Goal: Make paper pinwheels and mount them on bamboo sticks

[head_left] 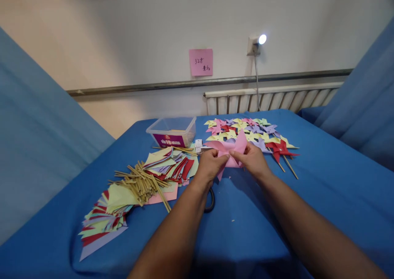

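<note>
Pink paper pinwheel (226,146) pinched in two hands at a blue-clothed table

A blue cloth (323,160) covers the table, whose far edge faces a pale wall. On the wall run a metal rail (166,85) and a white radiator (273,101); above the rail are a pink handwritten note (201,62) and a socket with a glowing light (262,39). Blue curtains (40,139) hang on both sides.

Near the far edge, left of its middle, stands a clear plastic box (190,133) with a purple label. Towards the left edge lie stacked coloured paper sheets (168,162), a heap of thin wooden sticks (140,184) and, closest to the near left corner, a fanned pile of paper (104,223). Rows of paper pinwheels (241,125) spread towards the far right corner.

The pink pinwheel is over the middle of the table, between the left hand (213,164) and the right hand (251,157). Both grips are closed on it, the thumbs pressing close together near its centre and the fingers mostly hidden behind. Whether its lower tip touches the cloth cannot be told.

It is plain pink, with pointed blades: one stands up beside the right hand, one reaches out over the left hand, and one points down below the left thumb. The thumbs cover much of the centre.
</note>
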`<state>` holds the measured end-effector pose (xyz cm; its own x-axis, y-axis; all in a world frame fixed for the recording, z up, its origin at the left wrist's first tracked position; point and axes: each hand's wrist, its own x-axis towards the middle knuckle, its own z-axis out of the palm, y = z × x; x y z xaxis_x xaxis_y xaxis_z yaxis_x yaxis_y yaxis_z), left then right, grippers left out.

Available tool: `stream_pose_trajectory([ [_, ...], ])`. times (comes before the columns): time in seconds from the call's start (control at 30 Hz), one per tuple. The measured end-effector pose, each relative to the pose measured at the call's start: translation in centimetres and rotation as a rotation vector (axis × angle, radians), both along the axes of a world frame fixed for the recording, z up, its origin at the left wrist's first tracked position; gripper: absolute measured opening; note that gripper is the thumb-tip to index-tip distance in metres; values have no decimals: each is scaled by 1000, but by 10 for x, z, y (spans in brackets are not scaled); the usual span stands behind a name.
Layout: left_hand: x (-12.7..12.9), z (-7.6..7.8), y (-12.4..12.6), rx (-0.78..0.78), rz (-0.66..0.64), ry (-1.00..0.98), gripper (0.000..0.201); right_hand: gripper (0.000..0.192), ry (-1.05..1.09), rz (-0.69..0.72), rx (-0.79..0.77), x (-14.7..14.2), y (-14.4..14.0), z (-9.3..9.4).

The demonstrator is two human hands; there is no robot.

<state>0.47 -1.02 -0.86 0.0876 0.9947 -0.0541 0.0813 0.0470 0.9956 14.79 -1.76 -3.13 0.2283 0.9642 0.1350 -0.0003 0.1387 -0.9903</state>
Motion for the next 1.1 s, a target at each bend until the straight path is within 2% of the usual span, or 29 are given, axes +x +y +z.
stream_pose_trajectory([
  [0.13,-5,-1,5,5,28,-81,22,33,66,-25,72,-1,-3,5],
  [0.23,-15,7,12,-14,116,-310,24,33,103,-121,153,0,-4,8],
  [0.3,-23,16,17,5,203,-511,25,33,120,-171,155,1,-2,7],
  [0.4,-35,29,22,35,319,-736,23,32,113,-159,125,2,3,-1],
  [0.47,-41,34,25,26,378,-816,21,31,69,-126,118,0,6,-9],
  [0.67,-42,32,26,37,410,-845,22,21,-313,-39,167,-18,3,-29],
  [0.8,-41,29,25,80,402,-843,24,18,-571,43,297,-31,1,-31],
  [0.9,-42,30,26,108,433,-871,25,18,-719,98,292,-42,0,-31],
  [1.1,-44,31,29,131,455,-925,24,16,-874,348,305,-65,-10,-32],
])
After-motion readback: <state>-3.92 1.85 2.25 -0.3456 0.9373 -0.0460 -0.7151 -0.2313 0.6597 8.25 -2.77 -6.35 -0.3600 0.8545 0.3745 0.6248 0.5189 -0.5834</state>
